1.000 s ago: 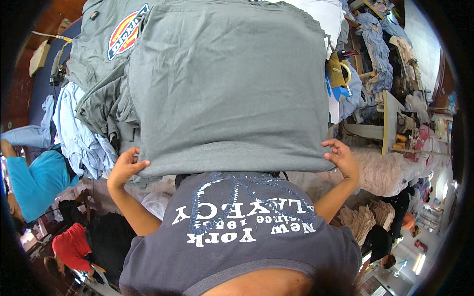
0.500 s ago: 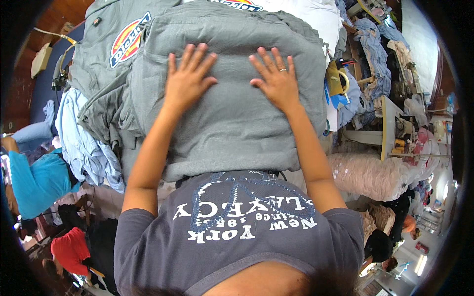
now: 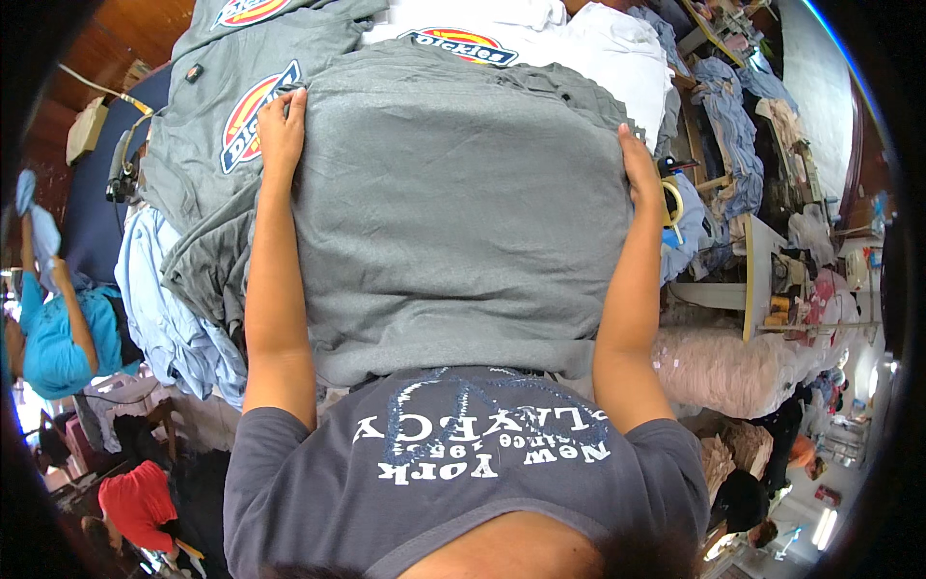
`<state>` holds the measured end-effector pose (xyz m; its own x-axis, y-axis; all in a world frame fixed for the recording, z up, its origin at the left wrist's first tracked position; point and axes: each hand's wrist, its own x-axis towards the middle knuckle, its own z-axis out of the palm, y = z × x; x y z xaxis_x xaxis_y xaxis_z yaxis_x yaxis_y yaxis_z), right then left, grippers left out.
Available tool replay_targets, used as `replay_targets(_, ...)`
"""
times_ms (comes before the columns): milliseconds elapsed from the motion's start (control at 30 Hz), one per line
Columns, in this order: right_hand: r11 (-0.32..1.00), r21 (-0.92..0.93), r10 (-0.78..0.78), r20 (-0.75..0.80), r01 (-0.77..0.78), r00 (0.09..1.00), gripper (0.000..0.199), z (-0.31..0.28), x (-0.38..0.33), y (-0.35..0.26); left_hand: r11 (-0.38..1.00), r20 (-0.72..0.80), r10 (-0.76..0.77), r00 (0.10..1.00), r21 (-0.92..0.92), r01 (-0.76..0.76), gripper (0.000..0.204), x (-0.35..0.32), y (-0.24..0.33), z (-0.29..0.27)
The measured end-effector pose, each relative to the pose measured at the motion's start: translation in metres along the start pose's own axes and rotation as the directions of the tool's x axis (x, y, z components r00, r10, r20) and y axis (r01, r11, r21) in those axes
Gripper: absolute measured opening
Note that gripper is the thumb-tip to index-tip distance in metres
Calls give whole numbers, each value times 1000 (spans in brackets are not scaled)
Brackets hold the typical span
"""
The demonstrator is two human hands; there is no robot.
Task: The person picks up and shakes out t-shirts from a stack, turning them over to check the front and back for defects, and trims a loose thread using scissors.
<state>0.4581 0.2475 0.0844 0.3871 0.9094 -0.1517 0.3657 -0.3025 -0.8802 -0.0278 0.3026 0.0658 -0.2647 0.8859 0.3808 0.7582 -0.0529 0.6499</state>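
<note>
A broad grey T-shirt point(image 3: 453, 212) lies smoothed over the work surface in front of me, apparently on top of a stack of grey cloth. My left hand point(image 3: 282, 135) is closed at its left edge, fingers bent and close together. At the right edge, my right hand point(image 3: 639, 166) grips the side, with its other fingers hidden by the cloth and the hand itself. Beside my left hand is another grey shirt point(image 3: 183, 125) with a colourful printed badge. Beyond the far edge lies a white shirt point(image 3: 617, 48).
Light blue garments point(image 3: 169, 299) hang at the left. A roll of yellow tape point(image 3: 672, 207) sits by my right wrist. Pale pink bundled cloth point(image 3: 723, 372) and a sewing machine table point(image 3: 762, 280) stand to the right. A person in a blue shirt point(image 3: 72, 338) works at far left.
Both hands have moved outward from lying flat and spread on top of the grey shirt to its left and right edges. The person at left has raised a light blue cloth.
</note>
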Motion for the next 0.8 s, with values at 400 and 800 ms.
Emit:
replay_targets(400,949,248,-138,-233,196,963,26,-5,-2,-19,779,-125,82,989,-610,-142,18,-4,33,-1)
replay_targets(800,822,393,-229,-437,413,870,23,-13,6,-8,786,-169,50,984,-601,-144,19,-3,28,2)
